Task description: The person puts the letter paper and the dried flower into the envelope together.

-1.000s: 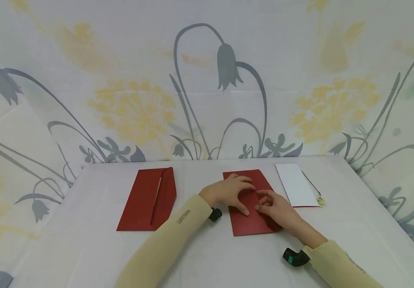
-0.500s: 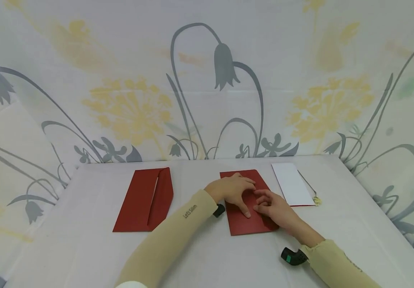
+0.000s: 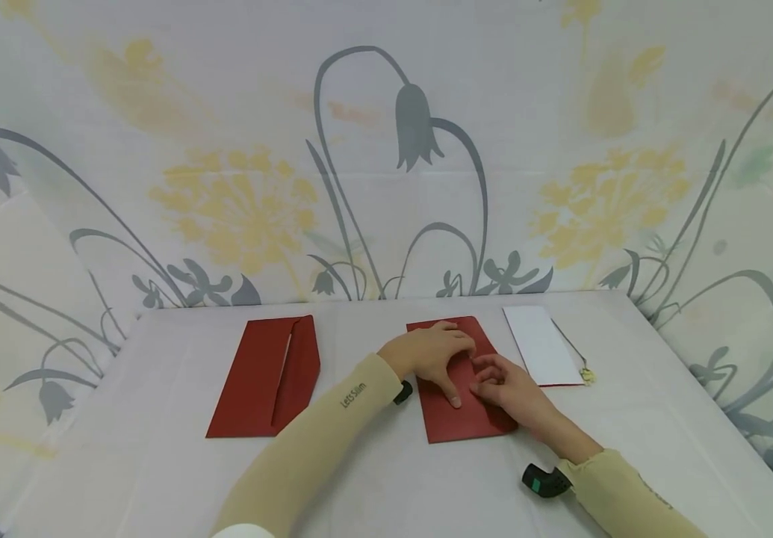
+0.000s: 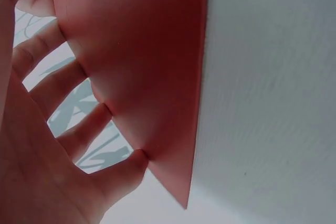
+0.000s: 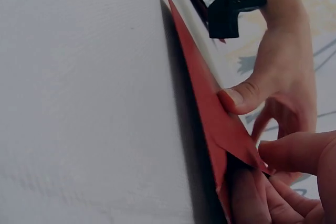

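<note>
A red envelope lies on the white-covered table, beneath both hands. My left hand rests on it with spread, slightly bent fingers; in the left wrist view its fingertips touch the red paper. From the right, my right hand pinches the envelope's opening edge near the middle. The right wrist view shows the right thumb on top of the red paper and the other fingers tucked under its lifted edge. There the fingertips are partly hidden.
Another red envelope lies to the left, its flap spread toward the right. At the right is a white card with a red lower edge, and a thin cord with a small yellow ornament beside it. A patterned cloth hangs behind.
The head view has shifted slightly, so everything sits a little further left. Both hands stay at nearly the same spots on the red envelope.
</note>
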`<state>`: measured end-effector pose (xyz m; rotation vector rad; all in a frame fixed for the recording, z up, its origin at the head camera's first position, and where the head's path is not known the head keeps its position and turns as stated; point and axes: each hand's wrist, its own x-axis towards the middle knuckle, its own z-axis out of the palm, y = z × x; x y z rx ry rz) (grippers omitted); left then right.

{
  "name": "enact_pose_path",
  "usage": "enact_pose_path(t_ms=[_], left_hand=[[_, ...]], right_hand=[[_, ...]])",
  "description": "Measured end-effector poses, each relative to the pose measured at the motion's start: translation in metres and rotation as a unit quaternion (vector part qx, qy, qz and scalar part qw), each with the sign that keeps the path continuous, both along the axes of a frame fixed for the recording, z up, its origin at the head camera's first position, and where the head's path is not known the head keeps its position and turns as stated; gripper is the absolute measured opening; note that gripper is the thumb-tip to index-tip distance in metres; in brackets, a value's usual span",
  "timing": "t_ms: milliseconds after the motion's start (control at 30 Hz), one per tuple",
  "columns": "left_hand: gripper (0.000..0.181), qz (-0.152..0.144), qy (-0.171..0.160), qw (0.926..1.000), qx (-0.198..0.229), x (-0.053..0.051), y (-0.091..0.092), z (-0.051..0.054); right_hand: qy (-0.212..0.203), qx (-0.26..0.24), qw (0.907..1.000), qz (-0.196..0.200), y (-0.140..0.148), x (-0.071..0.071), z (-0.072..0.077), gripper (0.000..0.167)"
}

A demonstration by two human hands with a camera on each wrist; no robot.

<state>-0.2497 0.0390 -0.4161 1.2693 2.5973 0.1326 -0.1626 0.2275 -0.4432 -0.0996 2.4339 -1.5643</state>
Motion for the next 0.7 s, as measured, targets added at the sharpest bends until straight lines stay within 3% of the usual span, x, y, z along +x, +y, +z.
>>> enact_pose_path(t_ms=[233, 700], left_hand=[[0.075, 0.007, -0.019, 0.9997, 0.013, 0.000, -0.001, -0.002], [0.071, 0.007, -0.018, 0.9998, 0.011, 0.001, 0.001, -0.005]], right_hand=[[-0.029, -0.079, 0.9963, 0.015, 0.017, 0.001, -0.003, 0.052], [0.000, -0.055, 0.9985, -0.004, 0.050, 0.006, 0.009, 0.052]])
